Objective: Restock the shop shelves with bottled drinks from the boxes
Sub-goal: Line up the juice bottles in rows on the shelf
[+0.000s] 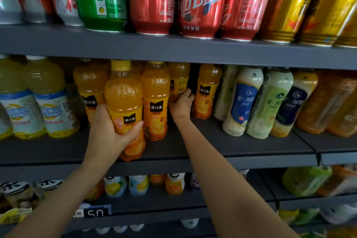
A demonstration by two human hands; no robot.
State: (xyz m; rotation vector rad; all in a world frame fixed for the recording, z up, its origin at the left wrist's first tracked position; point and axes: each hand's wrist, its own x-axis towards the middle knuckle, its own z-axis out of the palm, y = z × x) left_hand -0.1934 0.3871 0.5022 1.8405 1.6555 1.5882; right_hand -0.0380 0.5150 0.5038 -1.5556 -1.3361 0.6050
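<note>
While my left hand (114,127) grips an orange juice bottle (124,110) at the middle shelf's (231,147) front edge, my right hand (182,103) reaches behind, at two o'clock, its fingers hidden. I judge it heavy, slick plastic; hold the labelled waist.

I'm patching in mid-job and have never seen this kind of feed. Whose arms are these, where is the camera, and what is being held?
There is no machine: a person's bare arms, seen from one camera worn on the head, looking forward and down at shop shelves. The left hand grips an orange juice bottle at the front of the middle shelf. The right hand reaches deeper between two more orange juice bottles; its fingertips are hidden, so a grip is unclear. Milk tea bottles stand to the right, and drink cans line the shelf above.
</note>
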